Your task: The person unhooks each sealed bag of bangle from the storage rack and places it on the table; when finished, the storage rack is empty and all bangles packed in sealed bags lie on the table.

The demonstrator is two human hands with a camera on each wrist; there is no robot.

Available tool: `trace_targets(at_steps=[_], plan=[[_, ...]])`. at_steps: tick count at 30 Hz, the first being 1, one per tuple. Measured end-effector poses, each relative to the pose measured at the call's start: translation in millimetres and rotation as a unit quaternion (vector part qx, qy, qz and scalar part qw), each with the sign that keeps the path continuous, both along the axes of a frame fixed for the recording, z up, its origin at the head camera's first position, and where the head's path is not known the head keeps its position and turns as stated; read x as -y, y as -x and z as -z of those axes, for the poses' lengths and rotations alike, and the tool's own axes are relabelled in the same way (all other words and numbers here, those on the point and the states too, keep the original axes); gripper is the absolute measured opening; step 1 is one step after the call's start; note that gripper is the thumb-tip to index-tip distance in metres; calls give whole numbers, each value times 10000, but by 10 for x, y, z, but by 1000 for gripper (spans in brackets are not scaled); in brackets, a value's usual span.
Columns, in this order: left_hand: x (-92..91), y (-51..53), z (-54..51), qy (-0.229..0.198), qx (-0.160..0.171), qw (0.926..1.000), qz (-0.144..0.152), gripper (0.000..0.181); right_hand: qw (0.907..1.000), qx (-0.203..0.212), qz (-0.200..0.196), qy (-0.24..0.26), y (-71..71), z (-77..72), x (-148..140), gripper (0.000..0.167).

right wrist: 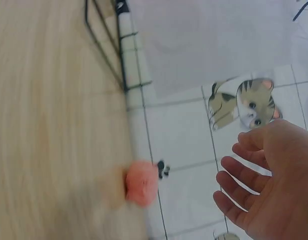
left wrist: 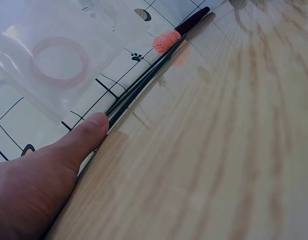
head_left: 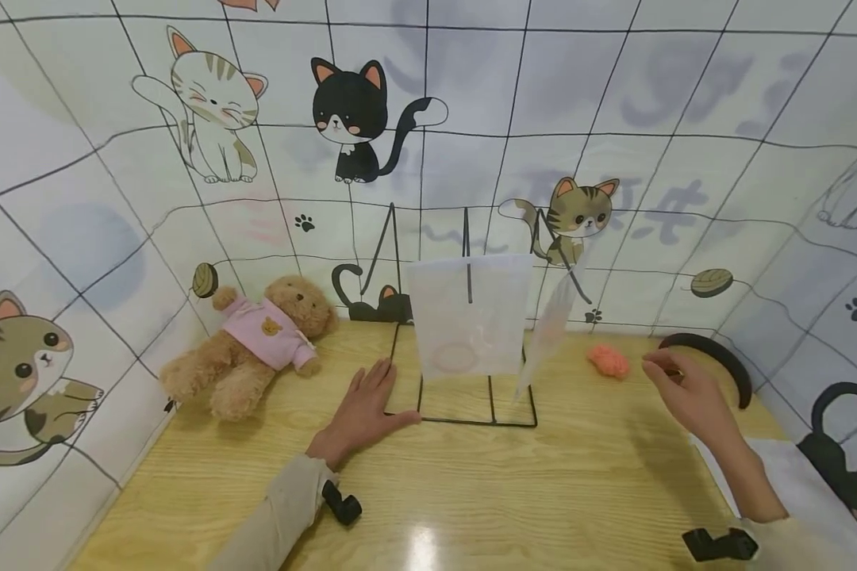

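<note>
A black wire rack (head_left: 464, 421) stands on the table with upright prongs. A translucent bag (head_left: 471, 317) showing a pinkish ring hangs from its middle; a second clear bag (head_left: 551, 321) hangs edge-on at the right. My left hand (head_left: 360, 412) rests flat against the rack's left base, thumb (left wrist: 88, 132) touching the wire in the left wrist view. My right hand (head_left: 700, 404) is raised over the table's right side, its fingers loosely bent and empty in the right wrist view (right wrist: 274, 185). Left of it lies a pink yarn bundle (head_left: 609, 361).
A teddy bear (head_left: 264, 341) in a pink top leans at the back left. A dark curved band (head_left: 721, 357) lies behind my right hand, and a white sheet (head_left: 778, 468) lies at the table's right edge. Cat-patterned cloth walls enclose the back and sides.
</note>
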State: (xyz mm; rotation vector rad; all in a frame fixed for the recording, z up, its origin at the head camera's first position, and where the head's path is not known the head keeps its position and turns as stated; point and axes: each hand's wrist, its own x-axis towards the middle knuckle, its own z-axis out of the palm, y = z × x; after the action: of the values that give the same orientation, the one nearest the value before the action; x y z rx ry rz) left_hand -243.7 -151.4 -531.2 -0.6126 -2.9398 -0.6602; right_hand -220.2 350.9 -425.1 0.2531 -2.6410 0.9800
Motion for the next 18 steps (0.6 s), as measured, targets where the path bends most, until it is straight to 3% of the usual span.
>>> trace_targets(at_steps=[5, 10, 18], plan=[[3, -8, -33, 13, 119, 9999, -17, 108, 9995, 82, -53, 285, 139, -86, 286, 39], [3, -2, -14, 26, 26, 10000, -66, 107, 9975, 102, 110, 693, 292, -197, 477, 43], [-7, -2, -10, 13, 14, 10000, -51, 106, 9791, 34, 215, 2022, 451, -277, 702, 48]])
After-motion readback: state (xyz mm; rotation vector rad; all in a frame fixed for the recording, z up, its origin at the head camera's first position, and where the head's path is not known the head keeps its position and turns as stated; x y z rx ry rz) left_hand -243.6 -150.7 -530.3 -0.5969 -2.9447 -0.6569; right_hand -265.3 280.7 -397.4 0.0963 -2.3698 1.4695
